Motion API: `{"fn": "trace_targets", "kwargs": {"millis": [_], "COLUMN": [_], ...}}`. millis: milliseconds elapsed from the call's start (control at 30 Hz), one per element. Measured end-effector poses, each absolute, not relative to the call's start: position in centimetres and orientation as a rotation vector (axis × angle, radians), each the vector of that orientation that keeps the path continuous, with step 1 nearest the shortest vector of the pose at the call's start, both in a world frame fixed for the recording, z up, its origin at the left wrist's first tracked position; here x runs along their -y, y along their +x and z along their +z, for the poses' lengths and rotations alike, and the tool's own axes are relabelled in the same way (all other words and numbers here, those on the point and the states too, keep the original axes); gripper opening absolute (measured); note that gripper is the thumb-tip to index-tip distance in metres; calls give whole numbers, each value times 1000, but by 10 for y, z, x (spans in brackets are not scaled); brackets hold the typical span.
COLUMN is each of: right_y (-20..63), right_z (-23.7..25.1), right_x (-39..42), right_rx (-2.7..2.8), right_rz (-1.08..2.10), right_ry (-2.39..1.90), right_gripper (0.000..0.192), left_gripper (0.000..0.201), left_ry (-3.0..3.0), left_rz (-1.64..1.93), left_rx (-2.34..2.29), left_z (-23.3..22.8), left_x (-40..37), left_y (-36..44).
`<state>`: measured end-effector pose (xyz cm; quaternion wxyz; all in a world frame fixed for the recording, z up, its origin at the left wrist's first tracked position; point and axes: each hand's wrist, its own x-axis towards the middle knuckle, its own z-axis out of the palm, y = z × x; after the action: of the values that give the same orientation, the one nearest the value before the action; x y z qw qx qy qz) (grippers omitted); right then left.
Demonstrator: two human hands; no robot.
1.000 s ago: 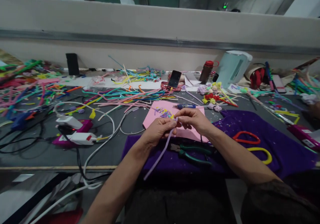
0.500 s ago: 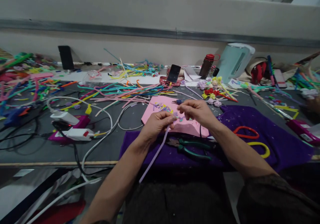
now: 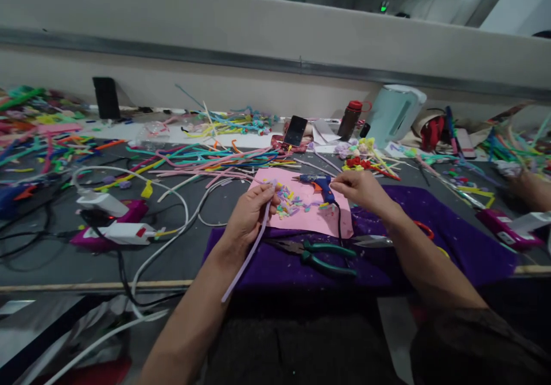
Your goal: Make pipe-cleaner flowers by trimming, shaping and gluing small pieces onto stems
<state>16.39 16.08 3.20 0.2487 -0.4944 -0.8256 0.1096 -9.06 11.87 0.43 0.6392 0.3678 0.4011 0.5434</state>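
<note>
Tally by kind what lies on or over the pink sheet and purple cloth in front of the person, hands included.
Hands: 2, left hand and right hand
Lilac pipe cleaner: 1
Blue glue gun: 1
Green-handled pliers: 1
Pink sheet: 1
Purple cloth: 1
Total: 7

Your clearest gap is the bare grey table (image 3: 224,204) at 9 o'clock from the pink sheet (image 3: 307,216). White cables (image 3: 181,201) bound it. Pliers (image 3: 325,256) block 6 o'clock, the glue gun (image 3: 316,181) sits at 12, pipe-cleaner piles (image 3: 215,158) crowd 11.
</note>
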Motion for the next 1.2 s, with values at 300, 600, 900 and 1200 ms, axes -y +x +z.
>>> {"fn": "trace_targets", "kwargs": {"millis": [300, 600, 900, 1200], "right_y": [162, 170, 177, 177], "right_z": [-2, -20, -36, -46], "right_x": [-209, -219, -220, -224], "right_rx": [2183, 2006, 1901, 1865], "right_rz": [299, 851, 1020, 1038], "right_ry": [-1877, -1733, -1610, -1589], "right_gripper": [29, 42, 32, 23], "left_gripper": [33, 33, 31, 28], "left_ry": [900, 916, 936, 957], "left_rz": [1212, 1199, 1203, 1215], "left_rx": [-954, -927, -932, -924], "left_z": [1, -4, -7, -4], "left_x": [-118, -116, -118, -116], "left_y": [-89, -85, -86, -86]}}
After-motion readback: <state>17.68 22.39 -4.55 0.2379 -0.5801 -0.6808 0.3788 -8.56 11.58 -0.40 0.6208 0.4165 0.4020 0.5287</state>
